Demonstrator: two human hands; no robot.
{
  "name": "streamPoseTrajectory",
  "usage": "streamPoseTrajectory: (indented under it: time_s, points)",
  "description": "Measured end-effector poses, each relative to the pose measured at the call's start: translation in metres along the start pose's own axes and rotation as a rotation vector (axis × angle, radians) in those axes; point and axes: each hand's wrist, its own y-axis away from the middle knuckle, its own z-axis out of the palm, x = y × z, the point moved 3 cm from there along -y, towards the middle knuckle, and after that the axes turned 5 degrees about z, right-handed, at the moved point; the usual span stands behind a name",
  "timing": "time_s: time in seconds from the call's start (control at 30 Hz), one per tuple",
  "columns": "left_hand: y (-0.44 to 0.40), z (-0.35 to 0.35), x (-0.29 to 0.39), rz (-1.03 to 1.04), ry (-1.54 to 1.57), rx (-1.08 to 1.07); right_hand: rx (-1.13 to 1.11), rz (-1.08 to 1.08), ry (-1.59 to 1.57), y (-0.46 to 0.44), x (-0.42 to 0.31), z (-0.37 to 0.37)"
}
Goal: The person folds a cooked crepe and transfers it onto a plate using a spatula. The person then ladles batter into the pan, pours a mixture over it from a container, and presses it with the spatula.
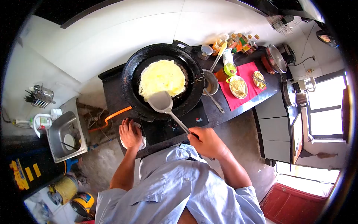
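Observation:
A large black wok sits on a cooktop set on the dark counter. Inside it lies a round, thin yellow egg sheet with pale, ragged edges. My right hand is closed around the handle of a metal wok spatula. The spatula's wide blade rests at the near edge of the egg; whether it is under the egg I cannot tell. At the counter's front edge, left of the cooktop, my left hand lies with fingers stretched over a white cloth.
An orange hose runs left of the wok. To the right are a small pan, a spoon, a red cloth with bowls of food, and several bottles. A steel sink stands at far left.

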Motion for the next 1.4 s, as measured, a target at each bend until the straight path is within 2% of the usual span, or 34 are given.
streamPoseTrajectory:
  time_s: [0.1, 0.17, 0.27, 0.5, 0.7, 0.73, 0.83, 0.87, 1.07, 1.27, 1.37, 1.4]
  points:
    - [0.001, 0.003, -0.002, -0.007, 0.007, 0.011, 0.044, -0.018, -0.038, -0.037, -0.005, 0.001]
    - [0.002, 0.004, -0.003, 0.003, -0.001, 0.019, 0.135, -0.091, 0.044, -0.067, -0.011, 0.003]
    - [0.002, 0.003, -0.004, -0.015, 0.014, 0.011, 0.149, -0.121, 0.139, -0.094, 0.0, 0.009]
    - [0.001, 0.001, -0.002, -0.026, 0.006, 0.0, -0.049, -0.008, 0.205, -0.044, 0.017, -0.028]
    - [-0.001, 0.002, -0.002, -0.027, 0.009, -0.016, 0.005, 0.011, 0.29, -0.023, 0.032, -0.077]
    - [-0.001, 0.002, -0.002, -0.025, 0.005, -0.018, 0.046, -0.04, 0.281, -0.024, 0.032, -0.083]
    - [-0.001, 0.0, -0.001, -0.026, 0.015, -0.017, 0.065, 0.032, 0.284, -0.032, 0.031, -0.091]
    - [-0.001, 0.001, -0.001, -0.028, 0.017, -0.019, 0.106, -0.039, 0.231, -0.034, 0.027, -0.088]
    - [-0.002, 0.001, -0.001, -0.039, -0.004, -0.031, -0.063, -0.011, 0.21, -0.048, 0.044, -0.078]
    - [-0.002, -0.001, 0.001, -0.023, 0.014, -0.008, 0.232, -0.037, 0.3, -0.03, 0.053, -0.094]
    - [-0.002, 0.001, -0.001, -0.011, 0.014, 0.008, 0.264, -0.02, 0.218, -0.029, 0.047, -0.085]
    - [-0.002, 0.002, -0.001, -0.009, 0.011, 0.008, 0.282, -0.087, 0.165, -0.029, 0.047, -0.079]
